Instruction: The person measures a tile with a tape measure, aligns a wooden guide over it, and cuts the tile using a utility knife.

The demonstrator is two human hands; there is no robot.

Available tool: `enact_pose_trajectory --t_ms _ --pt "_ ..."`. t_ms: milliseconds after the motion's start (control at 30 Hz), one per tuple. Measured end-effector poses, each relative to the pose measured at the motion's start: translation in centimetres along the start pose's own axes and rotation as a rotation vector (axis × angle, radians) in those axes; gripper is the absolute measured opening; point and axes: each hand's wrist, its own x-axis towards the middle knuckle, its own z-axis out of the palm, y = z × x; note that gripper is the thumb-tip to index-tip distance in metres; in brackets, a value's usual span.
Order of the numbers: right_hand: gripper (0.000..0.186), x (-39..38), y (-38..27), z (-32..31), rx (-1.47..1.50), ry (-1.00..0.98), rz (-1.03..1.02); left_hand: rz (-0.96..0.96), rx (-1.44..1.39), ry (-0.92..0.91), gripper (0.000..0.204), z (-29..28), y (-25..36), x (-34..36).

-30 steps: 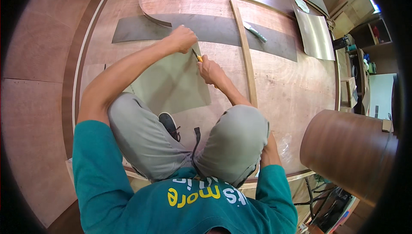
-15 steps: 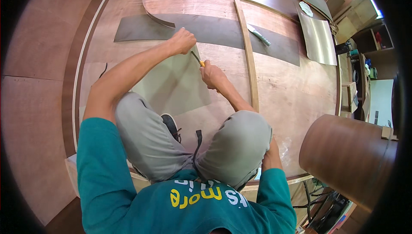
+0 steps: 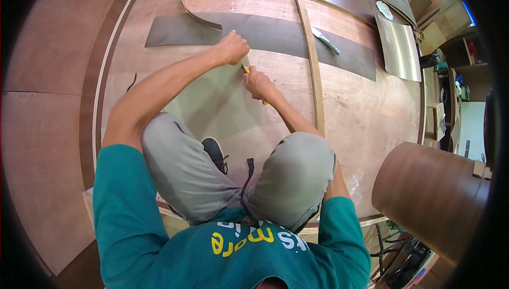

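Note:
My right hand [image 3: 260,84] is closed around a yellow-handled utility knife [image 3: 264,101], its blade pointing up and left toward my other hand. Just above it, my left hand [image 3: 233,49] is closed at the top right corner of a thin grey-green sheet [image 3: 228,103] and seems to pinch that corner. The blade is close to the sheet's right edge; whether it touches cannot be made out. The rest of the sheet lies on the wooden board [image 3: 366,125] in front of my knees. Beyond my hands runs a long dark grey strip [image 3: 175,30].
A wooden batten [image 3: 313,72] crosses the dark strip, with a green-handled knife [image 3: 326,41] right of it. A curved thin strip [image 3: 201,20] stands behind my left hand. A shiny bent sheet [image 3: 397,48] lies far right; a large brown roll [image 3: 424,193] is near right.
My right hand has shifted slightly up and left, and the knife handle's lower end now shows below it. My left hand has turned a little. The whole view has shifted slightly.

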Motion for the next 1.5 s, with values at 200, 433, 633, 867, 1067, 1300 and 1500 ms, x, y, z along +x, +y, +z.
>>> enact_pose_trajectory --t_ms 200,433,633,867,1067,1300,1500 --pt "0.033 -1.8 -0.7 -1.4 -0.123 -0.026 0.001 0.039 0.086 -0.032 0.005 1.0 0.5 0.5" --pt "0.029 -4.0 -0.8 -2.0 0.04 -0.076 0.036 0.013 0.061 -0.092 0.004 2.7 -0.4 0.2" --pt "0.029 -3.5 0.0 -0.5 -0.096 0.042 -0.194 0.07 0.048 -0.043 0.005 1.4 -0.3 -0.3" --pt "0.035 -0.5 3.3 1.5 -0.205 0.012 -0.201 0.124 0.12 -0.103 0.008 -1.2 1.5 1.2" --pt "0.037 -3.4 -1.6 -1.1 -0.023 -0.046 -0.021 0.095 0.138 -0.138 0.015 1.5 1.6 0.0" --pt "0.034 -4.3 -0.8 -0.8 -0.033 -0.098 -0.021 0.074 0.059 -0.113 0.016 4.1 0.7 0.3" --pt "0.03 -2.7 2.7 1.8 -0.396 -0.096 -0.275 0.22 0.06 -0.067 0.01 2.3 1.5 0.4"
